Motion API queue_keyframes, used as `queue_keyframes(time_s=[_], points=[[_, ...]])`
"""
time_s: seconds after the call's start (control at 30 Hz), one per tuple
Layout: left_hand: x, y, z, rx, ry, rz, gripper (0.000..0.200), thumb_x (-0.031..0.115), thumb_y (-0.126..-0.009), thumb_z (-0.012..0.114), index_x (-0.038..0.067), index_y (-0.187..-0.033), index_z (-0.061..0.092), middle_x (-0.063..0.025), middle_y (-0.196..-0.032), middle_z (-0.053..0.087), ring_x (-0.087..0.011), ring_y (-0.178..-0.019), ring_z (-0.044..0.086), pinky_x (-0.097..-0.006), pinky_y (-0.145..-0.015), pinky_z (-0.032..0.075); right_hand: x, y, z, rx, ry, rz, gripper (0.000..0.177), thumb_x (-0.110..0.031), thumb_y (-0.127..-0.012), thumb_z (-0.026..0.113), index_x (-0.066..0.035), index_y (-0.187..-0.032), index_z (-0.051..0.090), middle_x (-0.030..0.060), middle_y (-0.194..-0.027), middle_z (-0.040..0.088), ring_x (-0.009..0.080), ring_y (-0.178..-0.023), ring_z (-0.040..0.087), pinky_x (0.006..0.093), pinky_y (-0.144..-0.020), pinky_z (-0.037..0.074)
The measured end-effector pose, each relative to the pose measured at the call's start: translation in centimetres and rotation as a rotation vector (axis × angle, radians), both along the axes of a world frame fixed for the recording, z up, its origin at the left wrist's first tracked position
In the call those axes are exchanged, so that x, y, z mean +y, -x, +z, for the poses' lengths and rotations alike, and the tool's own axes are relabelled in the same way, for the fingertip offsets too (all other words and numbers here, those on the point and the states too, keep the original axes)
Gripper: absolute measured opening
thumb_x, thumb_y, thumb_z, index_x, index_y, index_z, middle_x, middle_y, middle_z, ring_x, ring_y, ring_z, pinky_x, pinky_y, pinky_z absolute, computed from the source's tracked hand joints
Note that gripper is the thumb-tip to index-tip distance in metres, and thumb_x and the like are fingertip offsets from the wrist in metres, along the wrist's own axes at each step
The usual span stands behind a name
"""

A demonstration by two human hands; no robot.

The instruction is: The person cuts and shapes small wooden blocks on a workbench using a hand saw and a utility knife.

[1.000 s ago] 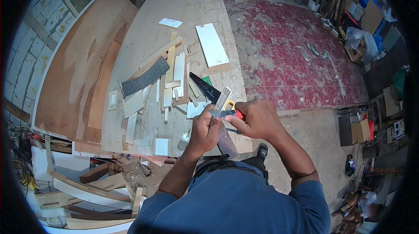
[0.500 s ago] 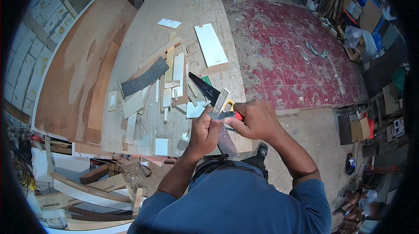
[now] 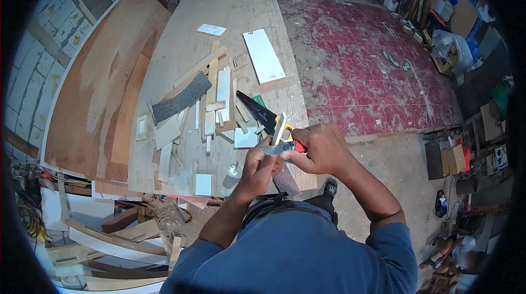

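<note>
My right hand (image 3: pixel 323 149) is closed around the red handle (image 3: pixel 299 146) of a tool with a flat grey metal blade (image 3: pixel 279 149). That blade points left, to the fingers of my left hand (image 3: pixel 258 170). A narrow wooden strip (image 3: pixel 280 128) rises beyond the blade, its lower end hidden by my hands; my left fingers are wrapped around it. Just past them a handsaw with a black blade (image 3: pixel 256 110) and yellow handle (image 3: pixel 286 132) lies on the worktable (image 3: pixel 181 47). A white square board piece (image 3: pixel 246 137) is near my left hand.
Wood offcuts, a dark grey curved strip (image 3: pixel 182 96) and a white board (image 3: pixel 264 55) lie on the table. A large plywood sheet (image 3: pixel 93 96) leans at left. Scrap wood (image 3: pixel 115 239) is piled lower left. Red tiled floor (image 3: pixel 361 69) is to the right.
The wooden strip has turned and now shows a paler, narrower side. My left hand has shifted slightly, and the tool's blade has moved a little right and down.
</note>
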State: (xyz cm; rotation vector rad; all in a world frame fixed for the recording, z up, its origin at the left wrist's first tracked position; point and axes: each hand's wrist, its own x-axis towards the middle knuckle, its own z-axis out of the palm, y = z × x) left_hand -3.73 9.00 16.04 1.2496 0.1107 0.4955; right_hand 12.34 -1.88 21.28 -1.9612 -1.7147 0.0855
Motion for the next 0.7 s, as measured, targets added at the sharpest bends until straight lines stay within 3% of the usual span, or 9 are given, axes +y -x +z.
queue_keyframes(time_s=[0.17, 0.23, 0.37, 0.47, 0.53, 0.7], points=[[0.0, -0.2, 0.0, 0.037, 0.072, -0.06, 0.03, 0.033, -0.102, 0.048, 0.003, -0.102, 0.049, 0.0048, -0.069, 0.042, -0.0019, -0.057, 0.035, -0.0193, -0.05, 0.027, -0.1, -0.5, 0.0, -0.018, 0.004, 0.015, 0.06, -0.064, -0.083, 0.056, -0.007, -0.066, 0.06, 0.0135, -0.056, 0.06, 0.0344, -0.055, 0.062, 0.0443, -0.05, 0.045], [-0.1, -0.5, 0.0, 0.018, -0.049, -0.002, 0.042, 0.042, -0.1, 0.05, 0.0, -0.107, 0.048, 0.0054, -0.065, 0.038, -0.0011, -0.053, 0.031, -0.0196, -0.047, 0.021, -0.1, -0.6, 0.1, -0.024, 0.007, 0.017, 0.06, -0.065, -0.083, 0.056, -0.007, -0.066, 0.06, 0.0134, -0.057, 0.06, 0.0345, -0.055, 0.062, 0.0443, -0.05, 0.045], [0.2, -0.5, -0.4, 0.017, -0.147, 0.042, 0.04, 0.04, -0.1, 0.05, 0.0, -0.104, 0.049, 0.0052, -0.065, 0.039, -0.0012, -0.053, 0.032, -0.0195, -0.047, 0.022, -0.3, -0.5, 0.2, -0.002, 0.006, 0.007, 0.06, -0.064, -0.083, 0.057, -0.007, -0.065, 0.06, 0.0135, -0.057, 0.059, 0.0348, -0.055, 0.062, 0.044, -0.051, 0.045], [0.2, -0.6, -0.4, 0.024, -0.273, 0.116, 0.038, 0.037, -0.101, 0.05, 0.0, -0.1, 0.051, 0.0047, -0.063, 0.041, -0.0013, -0.053, 0.034, -0.0199, -0.047, 0.024, -0.5, -0.6, 0.1, 0.015, 0.01, 0.001, 0.06, -0.064, -0.083, 0.057, -0.007, -0.065, 0.06, 0.0137, -0.056, 0.059, 0.035, -0.056, 0.062, 0.044, -0.051, 0.045], [0.3, -0.3, -0.1, 0.082, -0.43, 0.194, 0.031, 0.028, -0.1, 0.052, -0.003, -0.099, 0.053, -0.0027, -0.064, 0.053, -0.0081, -0.058, 0.049, -0.0252, -0.053, 0.038, -0.6, -0.5, 0.0, 0.028, 0.016, -0.002, 0.059, -0.063, -0.083, 0.057, -0.007, -0.064, 0.059, 0.0139, -0.056, 0.058, 0.0352, -0.056, 0.062, 0.0441, -0.051, 0.045], [0.4, -0.1, 0.8, 0.167, -0.615, 0.277, 0.027, 0.022, -0.098, 0.053, -0.004, -0.101, 0.054, -0.0043, -0.063, 0.055, -0.0103, -0.056, 0.051, -0.0273, -0.052, 0.04, -0.7, -0.5, 0.1, 0.035, 0.039, -0.042, 0.058, -0.062, -0.082, 0.059, -0.007, -0.064, 0.059, 0.014, -0.056, 0.058, 0.0357, -0.055, 0.061, 0.0439, -0.052, 0.045]])
